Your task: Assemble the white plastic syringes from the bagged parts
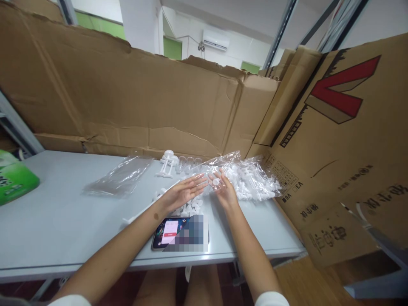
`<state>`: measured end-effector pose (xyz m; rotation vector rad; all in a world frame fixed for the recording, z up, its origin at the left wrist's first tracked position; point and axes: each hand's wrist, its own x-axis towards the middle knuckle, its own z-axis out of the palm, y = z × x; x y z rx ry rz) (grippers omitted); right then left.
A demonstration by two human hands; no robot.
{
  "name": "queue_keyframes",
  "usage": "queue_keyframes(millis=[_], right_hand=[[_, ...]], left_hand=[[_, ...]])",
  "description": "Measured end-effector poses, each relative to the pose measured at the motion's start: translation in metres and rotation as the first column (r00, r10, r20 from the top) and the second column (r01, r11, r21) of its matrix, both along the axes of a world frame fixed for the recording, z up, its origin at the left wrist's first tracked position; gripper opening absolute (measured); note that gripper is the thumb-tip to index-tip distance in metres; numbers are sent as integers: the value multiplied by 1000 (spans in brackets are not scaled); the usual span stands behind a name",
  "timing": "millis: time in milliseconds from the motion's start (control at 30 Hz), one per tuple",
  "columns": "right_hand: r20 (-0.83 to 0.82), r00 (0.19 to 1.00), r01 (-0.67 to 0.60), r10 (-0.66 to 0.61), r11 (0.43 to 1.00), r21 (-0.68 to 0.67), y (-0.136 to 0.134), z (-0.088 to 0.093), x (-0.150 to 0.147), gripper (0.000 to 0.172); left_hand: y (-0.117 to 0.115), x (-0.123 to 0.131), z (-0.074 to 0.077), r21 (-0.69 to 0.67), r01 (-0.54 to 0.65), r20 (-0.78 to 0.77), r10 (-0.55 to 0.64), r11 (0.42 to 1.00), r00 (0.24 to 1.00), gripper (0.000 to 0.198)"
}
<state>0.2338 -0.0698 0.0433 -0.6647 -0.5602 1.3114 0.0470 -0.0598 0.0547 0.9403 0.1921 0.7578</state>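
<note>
My left hand (184, 193) is stretched out above the table with its fingers straight, and nothing shows in it. Close to its fingertips, my right hand (227, 191) has curled fingers around a small white and clear plastic piece (216, 182); its exact kind is too small to make out. Beneath my left hand lies a pile of small white plastic parts (192, 207). Just right of my right hand rests a clear plastic bag (255, 180) filled with more white parts.
White stemmed parts with round tops (168, 159) stand at the back beside clear ribbed cups (189, 163). Flat clear bags (119, 178) lie to the left. A phone (159, 236) sits near the front edge. A green package (15, 178) is far left. Cardboard (143, 93) walls the table.
</note>
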Motion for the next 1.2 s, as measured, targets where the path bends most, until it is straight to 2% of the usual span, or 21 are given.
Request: queue_keyframes(millis=[100, 233, 333, 533, 767, 1000, 1200], right_hand=[[11, 1000, -24, 24, 1000, -15, -2, 0, -3, 34], [21, 997, -80, 80, 997, -15, -5, 0, -10, 33], [28, 995, -95, 95, 995, 1, -6, 0, -14, 36], [27, 995, -99, 98, 994, 46, -8, 3, -11, 42], [62, 993, -108, 102, 989, 99, -10, 12, -5, 46], [79, 992, -104, 94, 987, 126, -11, 8, -10, 46], [98, 989, -120, 111, 988, 94, -12, 3, -14, 43]], left_hand=[[-3, -2, -1, 56, -27, 5, 27, 998, 1000, 42], [-3, 0, -7, 146, -132, -31, 138, 980, 990, 40], [-1, 1, -10, 165, -143, -15, 148, 976, 989, 37], [8, -6, -14, 60, -62, 4, 62, 996, 998, 42], [10, -7, -16, -112, -42, 86, 51, 993, 995, 40], [6, -4, -13, -165, -120, 44, 128, 979, 991, 33], [4, -2, -12, -163, -174, 23, 180, 971, 983, 30]])
